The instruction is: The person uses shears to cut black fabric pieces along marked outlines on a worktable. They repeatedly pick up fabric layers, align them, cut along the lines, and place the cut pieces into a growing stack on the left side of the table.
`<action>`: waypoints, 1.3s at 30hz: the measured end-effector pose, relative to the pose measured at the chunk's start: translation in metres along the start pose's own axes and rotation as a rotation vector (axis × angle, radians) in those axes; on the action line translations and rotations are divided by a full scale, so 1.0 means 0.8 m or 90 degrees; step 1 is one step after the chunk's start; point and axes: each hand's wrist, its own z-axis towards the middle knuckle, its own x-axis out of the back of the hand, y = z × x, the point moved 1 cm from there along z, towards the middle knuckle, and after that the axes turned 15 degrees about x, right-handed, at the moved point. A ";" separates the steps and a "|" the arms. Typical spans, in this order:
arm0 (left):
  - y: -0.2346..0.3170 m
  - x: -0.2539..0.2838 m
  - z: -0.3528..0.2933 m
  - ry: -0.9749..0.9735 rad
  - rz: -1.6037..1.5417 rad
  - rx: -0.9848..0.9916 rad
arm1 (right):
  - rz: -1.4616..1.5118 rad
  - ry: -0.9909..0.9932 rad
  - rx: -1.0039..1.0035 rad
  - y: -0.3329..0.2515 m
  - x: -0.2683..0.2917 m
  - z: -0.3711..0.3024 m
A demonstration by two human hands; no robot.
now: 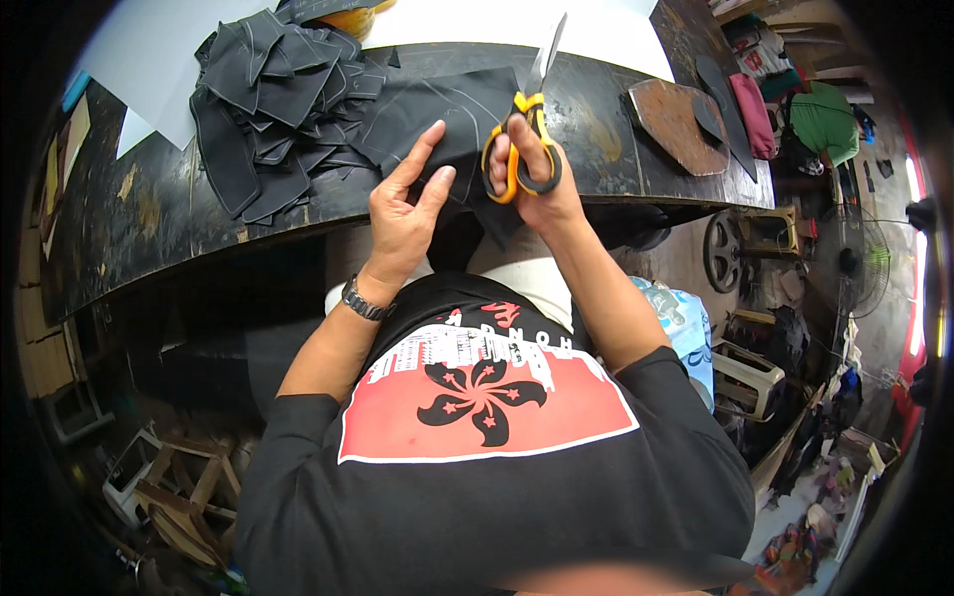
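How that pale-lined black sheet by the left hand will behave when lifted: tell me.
The black sheet would probably sag, since its lower part seems to droop past the edge of the table. It is likely light for its size, as it looks thin. It may not be very slippery, given its matte-looking surface.

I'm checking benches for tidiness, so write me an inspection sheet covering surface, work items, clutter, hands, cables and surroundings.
Surface: black table, finish worn in patches.
Work items: dark sheet with pale drawn lines; yellow-and-black scissors, blades pointing away from the person.
Clutter: pile of dark cut pieces, left; brown board, right.
Hands: right hand holds the scissors; left hand has fingertips over the sheet, contact unclear.
Cables: nothing seen.
Surroundings: fan and black spoked wheel, right.
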 end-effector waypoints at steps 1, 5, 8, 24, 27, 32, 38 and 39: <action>0.000 0.002 0.000 0.016 0.006 0.006 | 0.011 0.037 0.006 0.006 -0.004 0.009; 0.006 0.011 0.006 0.042 0.011 0.011 | -0.046 0.094 0.132 0.029 -0.017 0.044; 0.014 0.013 0.005 0.030 -0.020 0.028 | -0.120 0.054 0.170 0.034 -0.014 0.066; 0.010 0.029 0.026 0.002 -0.004 0.119 | -0.699 0.047 0.326 0.000 0.065 0.137; 0.012 0.025 0.033 0.002 0.009 0.104 | -0.901 0.050 0.283 -0.017 0.070 0.123; 0.011 0.025 0.038 0.000 0.167 0.051 | -0.967 0.029 0.329 -0.015 0.061 0.092; 0.012 0.031 0.037 -0.022 0.170 0.100 | -1.022 -0.031 0.366 -0.007 0.052 0.083; 0.013 0.031 0.038 -0.027 0.172 0.097 | -1.020 -0.034 0.354 -0.007 0.055 0.086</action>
